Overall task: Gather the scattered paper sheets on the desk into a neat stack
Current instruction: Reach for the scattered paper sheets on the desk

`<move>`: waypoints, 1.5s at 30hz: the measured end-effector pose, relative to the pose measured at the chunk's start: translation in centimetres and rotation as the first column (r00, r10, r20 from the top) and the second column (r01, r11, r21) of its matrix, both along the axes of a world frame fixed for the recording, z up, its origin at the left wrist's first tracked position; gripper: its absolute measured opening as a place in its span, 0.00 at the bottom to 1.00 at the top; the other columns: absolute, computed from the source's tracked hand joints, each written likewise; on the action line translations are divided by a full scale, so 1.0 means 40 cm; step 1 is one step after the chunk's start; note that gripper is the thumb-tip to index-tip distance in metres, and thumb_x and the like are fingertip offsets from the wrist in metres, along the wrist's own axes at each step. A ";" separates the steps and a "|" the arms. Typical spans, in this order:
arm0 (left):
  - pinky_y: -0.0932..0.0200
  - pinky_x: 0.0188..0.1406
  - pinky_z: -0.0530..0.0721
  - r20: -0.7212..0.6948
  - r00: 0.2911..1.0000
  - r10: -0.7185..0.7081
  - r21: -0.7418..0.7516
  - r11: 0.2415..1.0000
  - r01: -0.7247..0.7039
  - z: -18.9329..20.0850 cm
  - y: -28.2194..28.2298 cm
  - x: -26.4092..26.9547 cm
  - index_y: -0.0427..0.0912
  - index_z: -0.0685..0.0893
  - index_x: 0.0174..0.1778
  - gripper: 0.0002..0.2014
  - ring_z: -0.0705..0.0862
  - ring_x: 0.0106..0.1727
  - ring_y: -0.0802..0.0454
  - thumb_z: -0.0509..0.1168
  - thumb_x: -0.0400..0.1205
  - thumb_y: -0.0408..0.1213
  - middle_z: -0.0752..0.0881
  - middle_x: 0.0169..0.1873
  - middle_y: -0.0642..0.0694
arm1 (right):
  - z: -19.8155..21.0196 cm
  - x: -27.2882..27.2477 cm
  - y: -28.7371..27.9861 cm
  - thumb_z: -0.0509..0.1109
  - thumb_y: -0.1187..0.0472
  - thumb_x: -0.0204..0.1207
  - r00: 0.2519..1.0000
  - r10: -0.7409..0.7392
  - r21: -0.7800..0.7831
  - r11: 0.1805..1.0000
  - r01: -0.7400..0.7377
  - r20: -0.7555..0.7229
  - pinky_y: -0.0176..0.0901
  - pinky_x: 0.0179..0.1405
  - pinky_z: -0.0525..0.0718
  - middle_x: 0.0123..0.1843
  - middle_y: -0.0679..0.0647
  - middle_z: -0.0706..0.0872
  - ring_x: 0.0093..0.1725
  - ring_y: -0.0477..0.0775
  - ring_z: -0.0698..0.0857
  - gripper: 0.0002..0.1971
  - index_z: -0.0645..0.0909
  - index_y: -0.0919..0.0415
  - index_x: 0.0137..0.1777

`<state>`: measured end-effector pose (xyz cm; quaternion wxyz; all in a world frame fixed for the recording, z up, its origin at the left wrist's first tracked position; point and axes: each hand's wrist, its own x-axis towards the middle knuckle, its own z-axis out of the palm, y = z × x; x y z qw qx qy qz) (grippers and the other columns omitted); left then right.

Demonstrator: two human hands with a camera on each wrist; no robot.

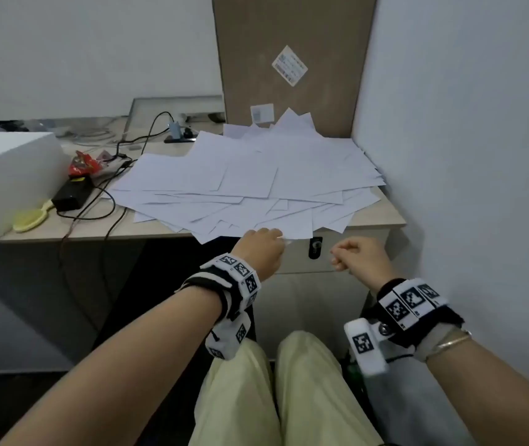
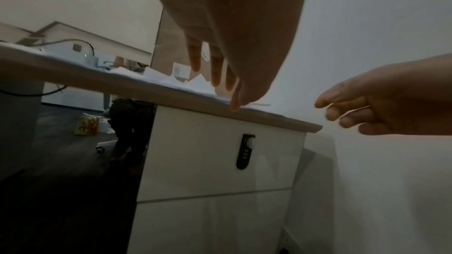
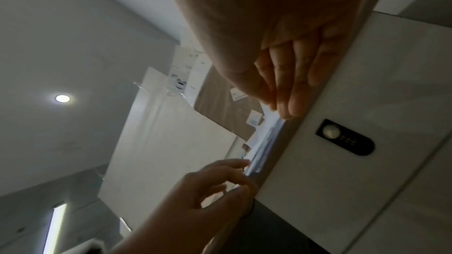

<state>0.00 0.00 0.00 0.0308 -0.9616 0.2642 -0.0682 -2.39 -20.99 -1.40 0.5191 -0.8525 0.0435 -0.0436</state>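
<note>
Two bare forearms reach forward over pale yellow-green trousers, each wrist wrapped in a black band carrying white squares printed with black-and-white marker patterns. The left hand is at the desk's front edge, its fingertips touching the corner of a sheet that overhangs the edge; whether they pinch it cannot be told. The right hand hangs in front of the drawer, just below the desk edge, with its fingers loosely curled and holding nothing.

White paper sheets cover the right half of the light wood desk in a loose, overlapping spread. They lie at many angles, corners fanned out; several overhang the front edge and a few at the back lean against a brown board. The sheets look blank.

Two white labels are stuck on the board, the upper one turned like a diamond; their print is too small to read. Below the desk edge, a white drawer front has a black combination lock. On the left of the desk sit a white box, a black power adapter with cables, a red snack wrapper and a yellow hairbrush.
</note>
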 end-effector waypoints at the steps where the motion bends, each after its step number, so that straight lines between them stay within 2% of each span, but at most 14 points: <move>1: 0.52 0.68 0.69 -0.027 1.000 -0.016 0.030 0.999 0.017 -0.012 -0.002 0.010 0.42 0.84 0.60 0.16 0.72 0.73 0.47 0.53 0.86 0.38 0.71 0.76 0.47 | -0.015 0.019 -0.001 0.68 0.64 0.78 1.000 -0.005 -0.018 1.000 0.005 -0.011 0.30 0.31 0.77 0.35 0.52 0.89 0.31 0.44 0.86 0.07 0.84 0.57 0.40; 4: 0.44 0.81 0.53 -0.059 0.997 -0.048 0.097 0.994 0.053 -0.056 0.000 0.040 0.47 0.86 0.60 0.16 0.53 0.84 0.45 0.54 0.86 0.43 0.54 0.84 0.46 | -0.082 0.085 -0.016 0.70 0.62 0.76 0.996 -0.063 -0.070 0.996 0.059 -0.056 0.46 0.45 0.84 0.41 0.52 0.91 0.42 0.51 0.88 0.06 0.85 0.53 0.38; 7: 0.39 0.82 0.46 -0.066 0.997 -0.049 0.190 0.980 0.061 -0.052 -0.012 0.070 0.49 0.75 0.73 0.19 0.44 0.85 0.45 0.54 0.86 0.44 0.43 0.85 0.47 | -0.124 0.127 -0.016 0.71 0.62 0.75 0.993 -0.062 -0.118 0.992 0.050 -0.100 0.49 0.56 0.83 0.46 0.52 0.89 0.50 0.54 0.86 0.04 0.86 0.54 0.45; 9: 0.39 0.82 0.45 -0.056 0.997 -0.047 0.183 0.981 0.056 -0.028 -0.018 0.098 0.47 0.67 0.79 0.23 0.45 0.85 0.47 0.52 0.87 0.43 0.46 0.85 0.48 | -0.135 0.154 -0.015 0.70 0.62 0.75 0.989 -0.061 -0.125 0.991 0.044 -0.138 0.47 0.57 0.81 0.47 0.52 0.86 0.53 0.56 0.85 0.07 0.86 0.58 0.52; 12: 0.45 0.82 0.53 -0.026 0.997 -0.072 0.092 0.993 0.074 0.022 -0.012 0.136 0.45 0.68 0.78 0.22 0.57 0.83 0.49 0.52 0.86 0.41 0.62 0.82 0.50 | -0.138 0.189 -0.006 0.71 0.59 0.76 0.982 -0.063 -0.113 0.993 0.043 -0.181 0.49 0.59 0.80 0.49 0.54 0.83 0.55 0.58 0.84 0.13 0.82 0.61 0.59; 14: 0.51 0.74 0.64 0.014 0.995 -0.097 0.015 0.995 0.097 0.053 0.002 0.156 0.44 0.72 0.76 0.22 0.69 0.76 0.49 0.52 0.85 0.39 0.73 0.76 0.50 | -0.146 0.209 0.004 0.72 0.57 0.76 0.977 -0.072 -0.101 0.993 0.053 -0.202 0.51 0.61 0.81 0.49 0.55 0.83 0.56 0.60 0.85 0.13 0.80 0.60 0.58; 16: 0.53 0.68 0.68 -0.003 0.997 -0.081 -0.044 0.996 0.081 0.078 0.015 0.168 0.44 0.74 0.75 0.21 0.74 0.72 0.48 0.53 0.85 0.37 0.77 0.72 0.49 | -0.153 0.226 0.019 0.72 0.55 0.75 0.973 -0.090 -0.119 0.991 0.066 -0.211 0.54 0.61 0.82 0.49 0.57 0.85 0.55 0.60 0.86 0.10 0.79 0.58 0.52; 19: 0.52 0.69 0.69 -0.056 0.997 -0.056 -0.049 0.997 0.053 0.094 0.025 0.171 0.44 0.74 0.75 0.21 0.74 0.72 0.47 0.53 0.85 0.36 0.76 0.73 0.51 | -0.154 0.243 0.040 0.70 0.55 0.77 0.975 -0.119 -0.155 0.984 0.091 -0.188 0.52 0.55 0.84 0.46 0.61 0.88 0.50 0.63 0.86 0.07 0.79 0.58 0.42; 22: 0.48 0.68 0.72 -0.062 0.996 -0.064 -0.046 0.997 0.061 0.094 0.028 0.170 0.43 0.76 0.73 0.20 0.75 0.70 0.46 0.53 0.84 0.35 0.78 0.71 0.50 | -0.140 0.241 0.057 0.67 0.58 0.80 0.974 -0.126 -0.207 0.974 0.086 -0.188 0.45 0.50 0.79 0.42 0.59 0.83 0.46 0.59 0.81 0.10 0.83 0.65 0.45; 25: 0.45 0.67 0.74 -0.081 0.995 -0.063 -0.061 0.996 0.058 0.103 0.032 0.172 0.42 0.77 0.71 0.20 0.77 0.69 0.44 0.52 0.84 0.34 0.79 0.69 0.48 | -0.147 0.249 0.064 0.65 0.58 0.80 0.975 -0.121 -0.225 0.971 0.077 -0.188 0.44 0.45 0.75 0.44 0.61 0.87 0.48 0.63 0.84 0.14 0.85 0.70 0.46; 29: 0.45 0.68 0.73 -0.103 0.993 -0.054 -0.043 0.998 0.050 0.115 0.032 0.166 0.41 0.77 0.71 0.19 0.76 0.70 0.43 0.52 0.85 0.33 0.79 0.70 0.47 | -0.151 0.261 0.068 0.64 0.58 0.79 0.973 -0.122 -0.262 0.963 0.068 -0.197 0.40 0.41 0.72 0.41 0.58 0.86 0.46 0.64 0.84 0.14 0.86 0.69 0.43; 33: 0.45 0.68 0.74 -0.152 0.988 -0.017 -0.014 1.000 0.015 0.121 0.027 0.161 0.44 0.75 0.73 0.21 0.75 0.70 0.44 0.51 0.85 0.34 0.77 0.72 0.51 | -0.146 0.256 0.072 0.63 0.59 0.80 0.969 -0.141 -0.320 0.945 0.070 -0.203 0.40 0.40 0.70 0.40 0.59 0.81 0.41 0.61 0.79 0.11 0.79 0.65 0.39; 38: 0.44 0.69 0.75 -0.245 0.968 0.048 0.038 0.998 -0.040 0.118 0.020 0.149 0.48 0.69 0.78 0.23 0.71 0.74 0.47 0.49 0.85 0.33 0.71 0.77 0.54 | -0.136 0.258 0.073 0.63 0.58 0.80 0.959 -0.164 -0.373 0.925 0.068 -0.231 0.41 0.41 0.72 0.46 0.64 0.85 0.44 0.63 0.82 0.15 0.85 0.71 0.48; 45: 0.45 0.67 0.77 -0.263 0.957 0.119 0.142 0.986 -0.084 0.108 0.003 0.110 0.45 0.69 0.77 0.25 0.72 0.72 0.45 0.50 0.84 0.27 0.70 0.76 0.51 | -0.113 0.237 0.079 0.62 0.59 0.80 0.959 -0.152 -0.431 0.902 0.036 -0.239 0.40 0.38 0.72 0.46 0.66 0.86 0.41 0.62 0.80 0.16 0.84 0.72 0.47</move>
